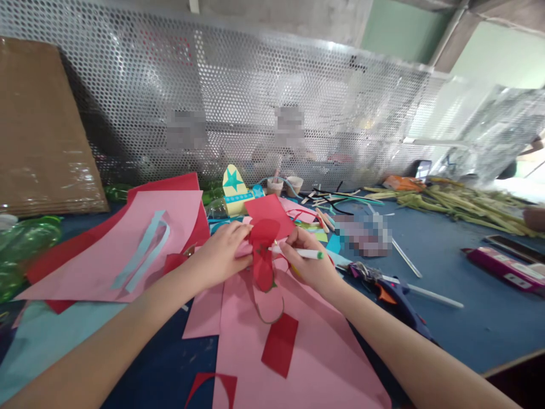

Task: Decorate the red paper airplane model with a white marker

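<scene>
Red Paper Cutout: Marker Position and Hand State

Right hand (pixel 309 258): closed around a white marker (pixel 303 253) with a green end. The marker points left, its tip at the face of the narrow red cutout (pixel 263 272); contact cannot be confirmed.

Left hand (pixel 230 250): fingers bent, positioned at the left edge of the red cutout. Whether it grips the piece cannot be told.

Cutout location: between the two hands, above the large pink sheet (pixel 319 352) on the blue desk (pixel 460 250). A pink piece (pixel 270 301) with a dark curved edge extends from its near end.

Adjacent items: a red four-sided scrap (pixel 281 343) lies on the large pink sheet. Light-blue strips (pixel 149 247) rest on paper at left. A dark blue glue gun (pixel 402 301) with an orange trigger lies at right.
</scene>
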A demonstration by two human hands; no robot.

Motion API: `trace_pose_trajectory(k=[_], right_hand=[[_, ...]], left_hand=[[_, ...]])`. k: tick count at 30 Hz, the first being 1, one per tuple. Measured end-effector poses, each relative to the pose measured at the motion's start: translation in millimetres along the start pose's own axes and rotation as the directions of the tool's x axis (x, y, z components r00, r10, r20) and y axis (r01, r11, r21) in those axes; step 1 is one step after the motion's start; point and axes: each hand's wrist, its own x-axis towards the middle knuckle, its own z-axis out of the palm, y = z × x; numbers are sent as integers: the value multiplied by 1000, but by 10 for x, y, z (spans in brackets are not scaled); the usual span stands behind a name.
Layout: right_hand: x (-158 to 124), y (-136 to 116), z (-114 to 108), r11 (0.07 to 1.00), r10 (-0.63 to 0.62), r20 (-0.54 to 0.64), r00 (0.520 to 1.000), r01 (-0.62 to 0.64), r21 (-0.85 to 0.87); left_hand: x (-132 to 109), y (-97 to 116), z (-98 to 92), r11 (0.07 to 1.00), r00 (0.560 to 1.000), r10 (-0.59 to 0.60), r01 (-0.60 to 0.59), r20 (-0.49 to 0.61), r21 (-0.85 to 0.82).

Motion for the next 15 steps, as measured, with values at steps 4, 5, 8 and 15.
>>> trace_pose_trajectory(k=[4,5,8,15], right_hand=[[1,11,-2,1000,14,14,1000,-14,11],[2,14,-2,1000,10,11,1000,-10,12],[6,14,1,1000,-2,8,1000,1,19],[5,-4,8,1000,13,10,1000,-13,10]], left_hand=[[1,-21,13,1000,1000,17,-17,-10,-2],[2,-27,15,1000,999,28,-28,-18,-1],[0,-34,15,999,999,45,-45,-23,3],[-12,-22,6,999,999,38,-38,-12,4]])
